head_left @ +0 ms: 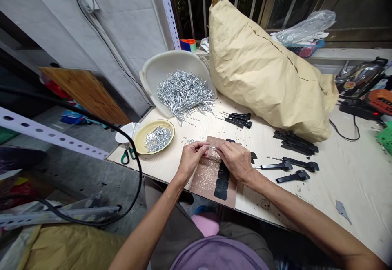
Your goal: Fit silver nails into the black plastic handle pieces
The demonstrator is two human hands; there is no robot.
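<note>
My left hand (192, 158) and my right hand (235, 159) meet over a brown board (203, 176), fingertips pinched. Between them runs a thin metal pin (212, 147), gripped from both sides; its ends are hidden by the fingers. Beneath my right hand, a row of black rounded-square pads (221, 193) lies along the board, partly covered by the hand. To the left, a yellow dish (138, 144) contains many small metal pieces (158, 139). Behind it, a white basin (150, 68) lies tipped, with a heap of metal pins (185, 92) spilling toward the tabletop.
Black plastic parts with metal rods (300, 164) lie right of my right hand, and more black parts (237, 119) lie behind. A large paper sack (266, 65) leans at the back. Green-handled scissors (125, 157) sit at the table's left edge. A black cable (139, 168) loops in front.
</note>
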